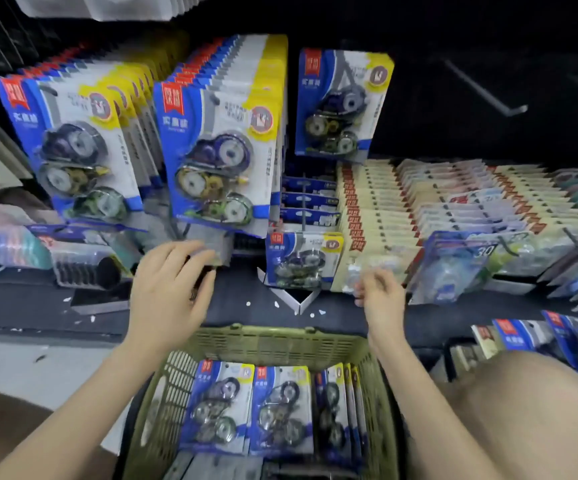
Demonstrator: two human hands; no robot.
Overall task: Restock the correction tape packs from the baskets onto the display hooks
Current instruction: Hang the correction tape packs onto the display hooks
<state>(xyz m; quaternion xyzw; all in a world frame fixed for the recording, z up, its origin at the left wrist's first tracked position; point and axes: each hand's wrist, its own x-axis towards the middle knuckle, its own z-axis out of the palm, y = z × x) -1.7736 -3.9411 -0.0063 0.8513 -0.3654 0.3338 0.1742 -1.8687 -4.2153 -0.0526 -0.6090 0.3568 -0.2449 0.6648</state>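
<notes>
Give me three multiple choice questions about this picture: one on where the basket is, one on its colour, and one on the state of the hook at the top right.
1. Where is the basket?
A. At the bottom of the view, below the hanging correction tape packs.
B. Hung on the top row.
C. On the far left shelf.

2. What colour is the basket?
A. Red.
B. Olive green.
C. White.

3. In what state is the hook at the upper right?
A. Full of packs.
B. Holding one pack.
C. Bare.

Answers:
1 A, its rim lies lower in the view than the hanging packs.
2 B, its slatted walls are olive green.
3 C, only its metal rod shows, with nothing on it.
</notes>
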